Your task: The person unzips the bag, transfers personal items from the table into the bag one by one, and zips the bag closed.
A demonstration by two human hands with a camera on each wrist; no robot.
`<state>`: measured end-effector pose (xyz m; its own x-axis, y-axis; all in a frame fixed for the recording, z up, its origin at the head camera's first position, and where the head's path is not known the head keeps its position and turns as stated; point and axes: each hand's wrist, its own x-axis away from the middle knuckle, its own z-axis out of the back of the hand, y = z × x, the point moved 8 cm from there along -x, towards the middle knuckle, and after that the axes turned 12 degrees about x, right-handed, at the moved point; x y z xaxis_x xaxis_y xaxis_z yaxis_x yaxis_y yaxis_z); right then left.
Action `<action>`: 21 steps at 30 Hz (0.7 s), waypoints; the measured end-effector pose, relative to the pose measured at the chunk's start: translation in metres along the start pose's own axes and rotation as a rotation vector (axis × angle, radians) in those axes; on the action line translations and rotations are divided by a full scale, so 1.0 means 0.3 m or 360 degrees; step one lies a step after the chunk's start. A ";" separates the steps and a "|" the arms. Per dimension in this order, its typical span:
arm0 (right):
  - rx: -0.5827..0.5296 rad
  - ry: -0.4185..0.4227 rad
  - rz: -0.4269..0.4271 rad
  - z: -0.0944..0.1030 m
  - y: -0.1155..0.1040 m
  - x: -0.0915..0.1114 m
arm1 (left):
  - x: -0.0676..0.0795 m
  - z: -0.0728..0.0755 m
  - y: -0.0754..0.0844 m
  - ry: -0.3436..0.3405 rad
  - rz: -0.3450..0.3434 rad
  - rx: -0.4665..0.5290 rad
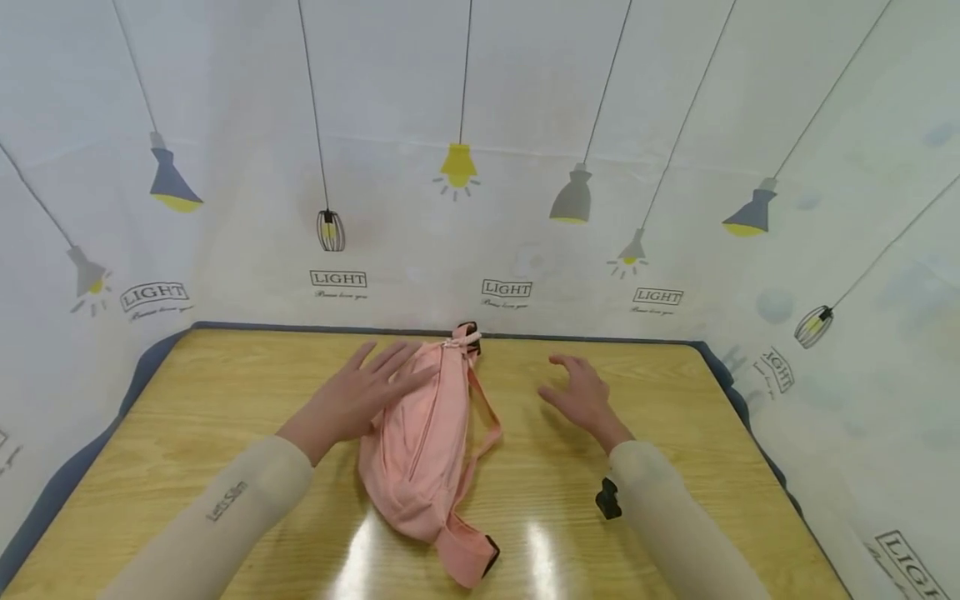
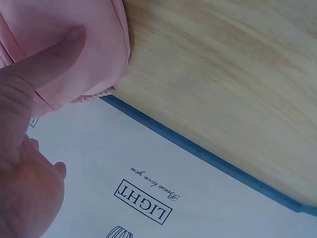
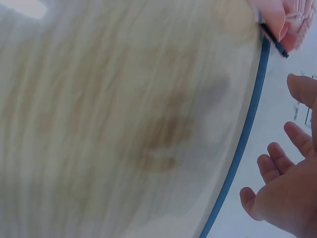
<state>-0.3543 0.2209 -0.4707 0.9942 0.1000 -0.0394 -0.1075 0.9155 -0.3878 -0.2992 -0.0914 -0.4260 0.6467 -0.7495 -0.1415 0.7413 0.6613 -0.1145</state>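
A pink sling bag (image 1: 420, 442) lies lengthwise on the wooden table, its zipped top toward the wall. My left hand (image 1: 367, 392) reaches over the bag's left side, fingers extended. In the left wrist view the thumb (image 2: 62, 52) overlaps the pink cloth, with the other fingers held apart from it. To the right of the bag, my right hand (image 1: 581, 394) hovers over the table, fingers loosely bent and holding nothing. A pink strap (image 1: 487, 433) loops out along the bag's right side. At the near end, a wide pink strap end (image 1: 467, 554) carries a black fitting.
A black buckle (image 1: 608, 500) shows beside my right sleeve. Dark blue edging (image 1: 570, 337) runs round the wooden table (image 1: 247, 367). Behind it rises a white wall covering (image 1: 405, 275) printed with hanging lamps.
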 end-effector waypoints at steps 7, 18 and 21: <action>-0.0044 -0.0068 0.0011 -0.021 0.052 0.028 | -0.021 0.000 0.023 -0.0029 -0.0088 -0.0009; -0.0081 -0.0067 0.0025 -0.037 0.077 0.068 | -0.045 -0.004 0.052 -0.0182 -0.0119 -0.0160; -0.0076 -0.0073 0.0020 -0.038 0.084 0.072 | -0.049 -0.007 0.054 -0.0265 -0.0065 -0.0163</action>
<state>-0.3354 0.2416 -0.4917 0.9915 0.1299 -0.0026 -0.1183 0.8944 -0.4313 -0.2970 -0.0696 -0.4278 0.6434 -0.7650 0.0287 0.7510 0.6234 -0.2175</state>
